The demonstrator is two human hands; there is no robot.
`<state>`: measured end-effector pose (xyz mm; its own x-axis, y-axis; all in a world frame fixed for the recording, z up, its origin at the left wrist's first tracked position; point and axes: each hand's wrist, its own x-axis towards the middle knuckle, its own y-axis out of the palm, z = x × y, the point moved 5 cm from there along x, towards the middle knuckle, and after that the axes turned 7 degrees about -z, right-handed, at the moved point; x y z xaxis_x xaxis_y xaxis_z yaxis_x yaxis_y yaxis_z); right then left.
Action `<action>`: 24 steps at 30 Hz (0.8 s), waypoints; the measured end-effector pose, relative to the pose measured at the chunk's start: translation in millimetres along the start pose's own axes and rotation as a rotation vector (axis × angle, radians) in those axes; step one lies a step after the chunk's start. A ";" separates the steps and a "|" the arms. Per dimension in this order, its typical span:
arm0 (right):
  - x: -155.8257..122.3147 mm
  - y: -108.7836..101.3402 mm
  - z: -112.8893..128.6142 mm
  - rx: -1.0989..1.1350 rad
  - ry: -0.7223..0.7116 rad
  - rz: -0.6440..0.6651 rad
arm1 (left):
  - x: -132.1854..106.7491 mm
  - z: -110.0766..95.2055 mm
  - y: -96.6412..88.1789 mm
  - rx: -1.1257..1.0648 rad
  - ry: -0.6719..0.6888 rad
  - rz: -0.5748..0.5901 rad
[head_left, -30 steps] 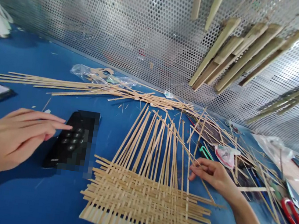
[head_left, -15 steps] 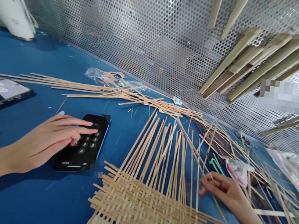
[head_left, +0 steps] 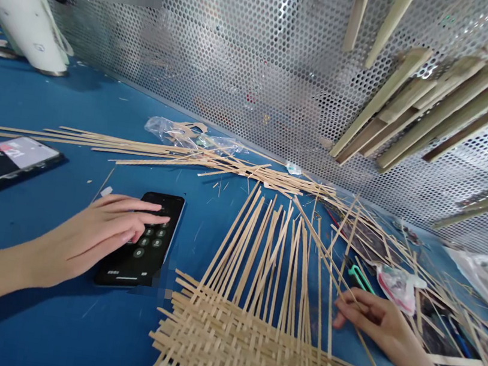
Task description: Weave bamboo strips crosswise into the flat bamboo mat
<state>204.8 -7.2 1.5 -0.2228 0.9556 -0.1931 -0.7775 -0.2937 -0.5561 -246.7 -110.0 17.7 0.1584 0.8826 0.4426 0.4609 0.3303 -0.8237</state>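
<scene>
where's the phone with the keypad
Head view, left of centre on the blue table: the phone lies under the left hand, beside the woven mat.

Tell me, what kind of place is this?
Probably a bamboo-weaving workbench. A half-woven mat lies on the blue table, loose strips pile behind it, and split bamboo slats hang on the perforated metal wall. The right hand pinches one thin strip.

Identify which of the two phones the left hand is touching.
The black phone showing a keypad: the left hand rests on it. The other phone lies untouched, far left.
</scene>
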 end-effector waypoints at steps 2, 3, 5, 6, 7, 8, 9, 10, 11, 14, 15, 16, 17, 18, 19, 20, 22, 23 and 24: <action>-0.1 0.1 1.0 -0.005 0.012 0.004 | -0.2 -1.4 -0.4 -0.009 0.018 -0.015; -0.2 0.1 1.3 -0.008 0.020 0.003 | -1.1 0.3 -2.7 0.003 0.036 -0.049; -0.2 -0.3 1.8 -0.009 0.030 0.002 | -3.9 6.5 -9.9 0.057 0.068 -0.146; -0.1 -0.4 1.9 -0.009 0.031 0.003 | -5.5 9.9 -13.6 0.096 0.074 -0.191; 0.0 -0.6 1.8 -0.009 0.029 0.006 | -6.6 12.5 -16.4 0.131 0.074 -0.222; 0.2 -0.7 1.5 -0.009 0.027 0.009 | -7.1 14.2 -18.2 0.157 0.063 -0.237; 0.5 -0.9 0.9 -0.010 0.024 0.013 | -6.7 14.8 -19.0 0.165 0.041 -0.234; 0.8 -1.1 0.3 -0.011 0.022 0.016 | -5.7 14.3 -18.8 0.154 0.011 -0.219; 1.1 -1.3 -0.5 -0.013 0.021 0.018 | -4.1 12.4 -17.5 0.125 -0.018 -0.194; 1.8 -1.3 -2.4 -0.011 0.015 0.032 | 0.7 1.0 -9.3 0.020 -0.037 -0.076; 1.9 -1.0 -2.8 -0.008 0.015 0.039 | 1.4 -2.8 -5.9 -0.014 -0.024 -0.034; 1.9 -0.8 -3.2 -0.005 0.016 0.045 | 1.7 -5.4 -3.4 -0.042 -0.009 -0.008; 1.8 -0.6 -3.3 -0.001 0.018 0.049 | 1.5 -6.5 -2.1 -0.066 0.003 -0.001; 1.7 -0.6 -3.3 0.003 0.021 0.051 | 1.1 -6.1 -2.0 -0.089 0.014 -0.011; 1.5 -0.8 -3.3 0.005 0.026 0.048 | 0.4 -4.5 -3.2 -0.103 0.025 -0.040; 1.2 -1.2 -3.1 0.006 0.030 0.041 | -0.3 -2.0 -5.7 -0.107 0.032 -0.084; 0.7 -2.7 -2.8 0.004 0.038 0.016 | -1.9 5.2 -11.7 -0.091 0.017 -0.179; 0.5 -3.7 -2.7 0.001 0.041 0.002 | -2.5 8.9 -14.2 -0.082 -0.006 -0.214; 0.3 -4.5 -2.8 0.002 0.042 -0.011 | -2.8 12.2 -16.1 -0.068 -0.038 -0.238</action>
<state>209.9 -5.6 1.7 -0.1890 0.9568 -0.2209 -0.7809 -0.2828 -0.5570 -265.3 -113.6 25.4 0.0064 0.7948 0.6068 0.5394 0.5083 -0.6714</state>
